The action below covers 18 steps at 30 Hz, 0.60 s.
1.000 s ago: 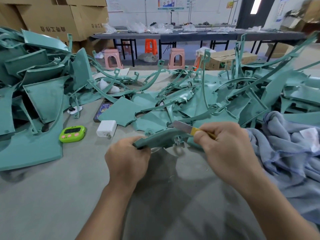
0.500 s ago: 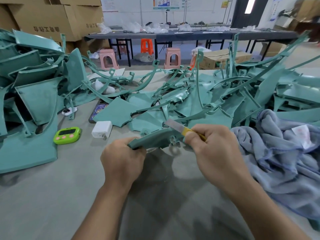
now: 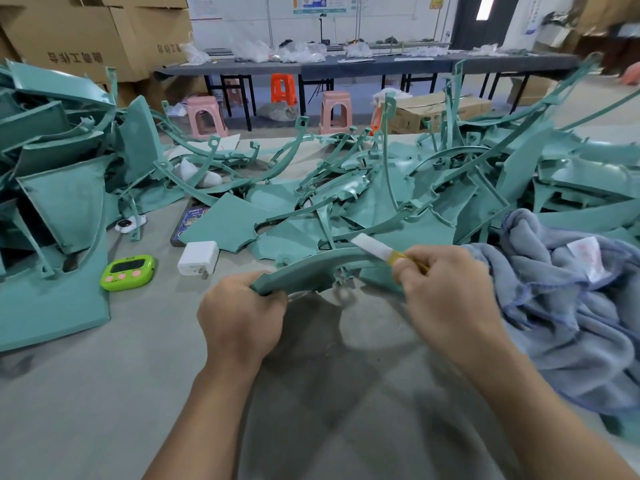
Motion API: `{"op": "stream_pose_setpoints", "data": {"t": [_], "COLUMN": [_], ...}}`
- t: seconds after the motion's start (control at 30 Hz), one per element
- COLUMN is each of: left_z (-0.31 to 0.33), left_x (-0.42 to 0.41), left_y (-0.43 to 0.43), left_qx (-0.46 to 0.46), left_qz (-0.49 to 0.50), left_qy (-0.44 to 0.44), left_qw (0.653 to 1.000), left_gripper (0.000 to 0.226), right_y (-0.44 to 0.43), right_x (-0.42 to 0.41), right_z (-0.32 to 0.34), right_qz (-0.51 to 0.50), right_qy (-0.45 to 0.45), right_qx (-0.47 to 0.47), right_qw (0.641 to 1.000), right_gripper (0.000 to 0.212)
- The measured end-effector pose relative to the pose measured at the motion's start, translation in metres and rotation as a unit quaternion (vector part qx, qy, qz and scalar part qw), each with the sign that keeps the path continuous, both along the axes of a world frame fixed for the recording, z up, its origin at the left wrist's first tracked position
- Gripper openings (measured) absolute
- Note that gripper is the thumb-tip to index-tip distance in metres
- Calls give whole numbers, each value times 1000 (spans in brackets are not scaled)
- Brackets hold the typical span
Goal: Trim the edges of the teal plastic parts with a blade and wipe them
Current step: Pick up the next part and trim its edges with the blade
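Observation:
My left hand (image 3: 242, 318) grips the near left end of a curved teal plastic part (image 3: 311, 270), held just above the grey table (image 3: 104, 393). My right hand (image 3: 446, 296) is closed on a yellow-handled blade (image 3: 372, 247); its flat pale blade rests against the part's upper edge, right of the middle. The part's right end is hidden behind my right hand. A blue-grey cloth (image 3: 568, 306) lies bunched to the right of that hand.
Heaps of teal parts fill the left (image 3: 59, 202), the middle (image 3: 346, 202) and the right (image 3: 571, 168). A green timer (image 3: 127, 272), a white charger (image 3: 198, 258) and a phone (image 3: 188, 221) lie left of my hands. Cartons, stools and a long table stand beyond.
My view has shifted slightly. Both hands keep their grips; the blade has slid a little along the part's upper edge.

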<state>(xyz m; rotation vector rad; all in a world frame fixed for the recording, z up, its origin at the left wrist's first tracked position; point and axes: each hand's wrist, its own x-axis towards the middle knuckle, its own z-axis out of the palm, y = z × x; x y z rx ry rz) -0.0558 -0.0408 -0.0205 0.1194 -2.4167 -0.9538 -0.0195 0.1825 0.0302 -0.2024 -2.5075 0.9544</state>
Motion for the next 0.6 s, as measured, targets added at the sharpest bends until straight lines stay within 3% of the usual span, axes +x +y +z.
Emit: {"op": "stream_pose_setpoints", "data": {"t": [0.1, 0.3, 0.5, 0.6], "left_z": [0, -2, -2, -1], "left_x": [0, 1, 5, 3], "left_y": [-6, -2, -1, -4], "left_qx": [2, -12, -17, -22], "left_qz": [6, -2, -12, -7], "left_qy": [6, 18, 14, 2], "left_qw": [1000, 1000, 1000, 1000], "left_gripper": [17, 33, 18, 29], "right_y": [5, -38, 11, 14], "right_x": [4, 9, 17, 23], "right_z": [3, 8, -1, 5], "right_qz": [-28, 67, -98, -138], "right_qy": [7, 20, -68, -79], "right_qx": [-3, -47, -32, -15], "right_qw": [1000, 996, 992, 987], "right_gripper": [37, 39, 39, 46]}}
